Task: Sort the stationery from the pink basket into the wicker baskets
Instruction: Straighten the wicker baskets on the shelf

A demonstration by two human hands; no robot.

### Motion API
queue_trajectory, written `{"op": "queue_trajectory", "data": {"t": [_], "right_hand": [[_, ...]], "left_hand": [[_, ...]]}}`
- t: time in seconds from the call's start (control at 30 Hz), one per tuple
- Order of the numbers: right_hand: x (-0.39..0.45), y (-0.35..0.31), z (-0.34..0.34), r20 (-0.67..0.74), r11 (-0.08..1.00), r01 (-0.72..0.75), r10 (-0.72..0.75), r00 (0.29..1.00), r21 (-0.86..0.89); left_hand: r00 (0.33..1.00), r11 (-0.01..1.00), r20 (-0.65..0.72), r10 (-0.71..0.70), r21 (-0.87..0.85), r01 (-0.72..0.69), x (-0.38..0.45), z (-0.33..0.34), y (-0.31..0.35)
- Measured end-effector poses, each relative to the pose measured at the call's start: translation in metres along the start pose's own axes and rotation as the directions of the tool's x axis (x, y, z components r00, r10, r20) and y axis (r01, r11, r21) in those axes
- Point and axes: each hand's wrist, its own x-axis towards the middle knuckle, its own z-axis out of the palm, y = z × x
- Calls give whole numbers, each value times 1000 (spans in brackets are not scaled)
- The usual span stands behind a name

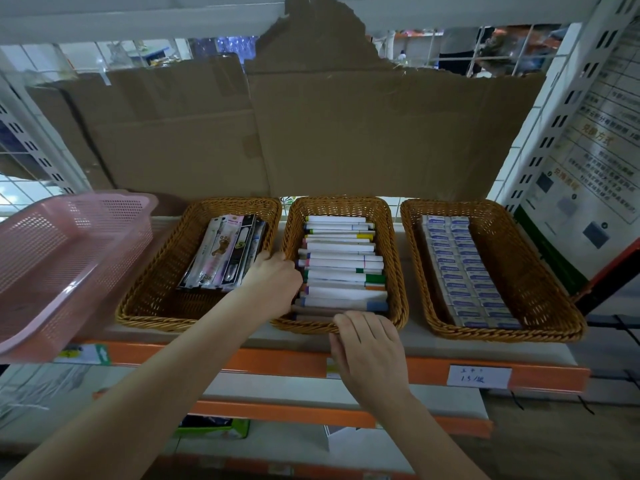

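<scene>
Wicker basket (341,206) (middle) under both hands.

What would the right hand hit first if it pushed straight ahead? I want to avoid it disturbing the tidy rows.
Probably the nearest markers in the middle wicker basket; the right hand already rests on its front rim.

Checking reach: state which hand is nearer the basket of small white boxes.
Right. The right hand rests on the middle wicker basket's near rim, beside the box basket; the left hand is at its far-left side.

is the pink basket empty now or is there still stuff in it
Empty, as far as shown: the pink basket shows only bare perforated floor, though its near left corner is out of frame.
</scene>
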Motion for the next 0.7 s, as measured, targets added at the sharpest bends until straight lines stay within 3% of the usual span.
{"op": "queue_trajectory", "data": {"t": [0.2, 0.4, 0.5, 0.7], "right_hand": [[1, 0, -2, 6, 1000, -6, 6, 1000, 0], [1, 0, -1, 23, 1000, -4, 4, 1000, 3], [0, 0, -1, 17, 1000, -4, 4, 1000, 8], [0, 1, -1, 17, 1000, 1, -1, 1000, 3]], "left_hand": [[1000, 989, 4, -19, -146, 19, -3, 7, -2], [998, 997, -61, -26, -78, 21, -5, 10, 1], [997, 990, -70, -28, -141, 18, -3, 11, 4], [976, 969, -161, -146, -221, 109, 8, 0, -13]]}}
